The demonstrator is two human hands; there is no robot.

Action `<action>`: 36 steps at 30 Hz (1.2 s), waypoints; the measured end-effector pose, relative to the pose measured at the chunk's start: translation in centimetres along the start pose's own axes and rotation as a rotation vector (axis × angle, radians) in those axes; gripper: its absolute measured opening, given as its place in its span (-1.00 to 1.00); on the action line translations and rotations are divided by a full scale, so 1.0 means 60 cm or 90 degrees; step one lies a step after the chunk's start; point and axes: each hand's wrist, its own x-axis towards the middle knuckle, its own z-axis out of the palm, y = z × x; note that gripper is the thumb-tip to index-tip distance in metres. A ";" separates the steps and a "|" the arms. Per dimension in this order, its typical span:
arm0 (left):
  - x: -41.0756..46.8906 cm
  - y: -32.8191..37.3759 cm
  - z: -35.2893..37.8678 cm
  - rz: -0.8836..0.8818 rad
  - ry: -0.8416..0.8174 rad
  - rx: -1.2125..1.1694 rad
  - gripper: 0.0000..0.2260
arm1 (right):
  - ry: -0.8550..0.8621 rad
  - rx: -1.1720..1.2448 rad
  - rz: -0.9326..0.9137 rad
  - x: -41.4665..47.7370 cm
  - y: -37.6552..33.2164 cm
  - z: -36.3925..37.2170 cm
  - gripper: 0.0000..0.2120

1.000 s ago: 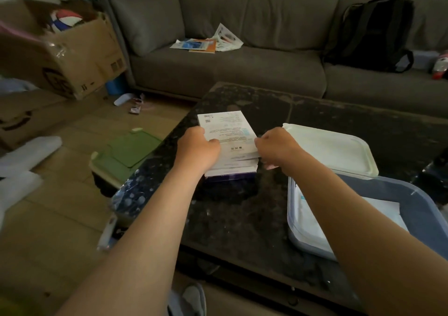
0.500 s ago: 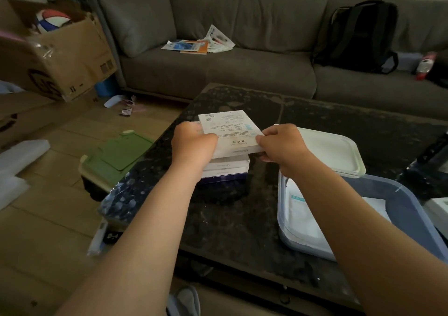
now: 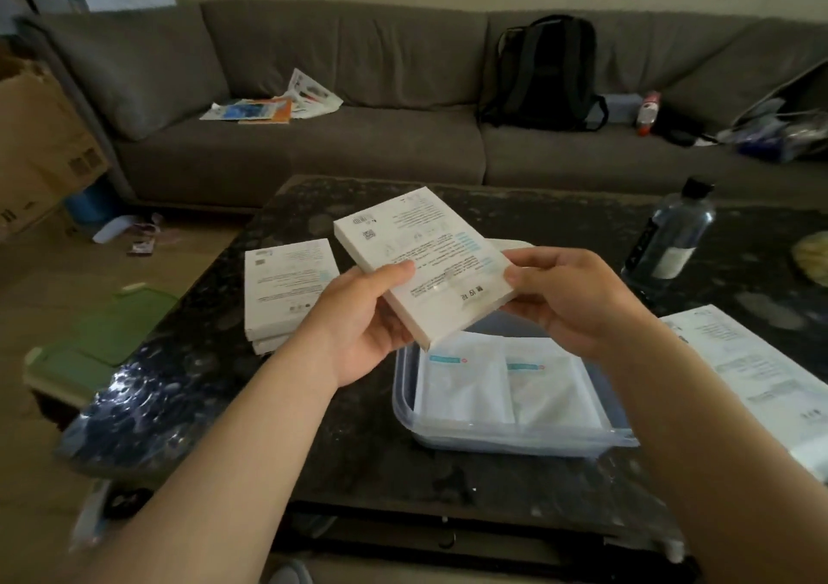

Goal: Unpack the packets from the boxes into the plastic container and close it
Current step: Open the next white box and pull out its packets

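Observation:
A flat white box [image 3: 421, 261] with printed text hangs tilted above the dark table [image 3: 233, 386]. My left hand [image 3: 363, 319] grips its near left edge, thumb on top. My right hand [image 3: 564, 297] holds its right corner from below and the side. Under the box stands the clear plastic container [image 3: 515, 438] with white packets [image 3: 506, 382] lying flat inside. Its white lid [image 3: 515, 243] is mostly hidden behind the box. A stack of similar white boxes [image 3: 286, 288] rests on the table to the left.
A clear water bottle [image 3: 672, 238] stands at the right of the table, and flat white boxes [image 3: 761, 377] lie at its right edge. A grey sofa [image 3: 358, 144] with a black backpack [image 3: 544, 73] lies beyond. A green-lidded tub [image 3: 98, 346] sits on the floor at left.
Both hands lifted the top box off the stack and brought it right and towards me, over the container. The view shifted, so the bottle and the right-hand boxes came into sight.

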 end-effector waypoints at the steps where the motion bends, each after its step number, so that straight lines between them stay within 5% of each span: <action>1: 0.000 -0.012 0.010 0.005 -0.026 0.004 -0.65 | -0.008 0.010 0.001 -0.002 0.003 -0.012 -0.87; 6: 0.004 -0.050 0.050 0.025 -0.072 0.005 -0.55 | 0.025 -0.055 -0.008 -0.007 0.017 -0.056 -0.91; 12: 0.007 -0.077 0.075 0.036 -0.064 0.062 -0.56 | 0.129 -0.542 -0.269 -0.015 0.029 -0.078 -0.71; 17: 0.011 -0.090 0.086 0.060 -0.056 0.118 -0.56 | 0.000 -0.575 -0.331 -0.026 0.044 -0.077 -0.72; 36: 0.021 -0.089 0.076 0.061 -0.043 0.144 -0.61 | -0.025 -0.644 -0.421 -0.016 0.061 -0.063 -0.92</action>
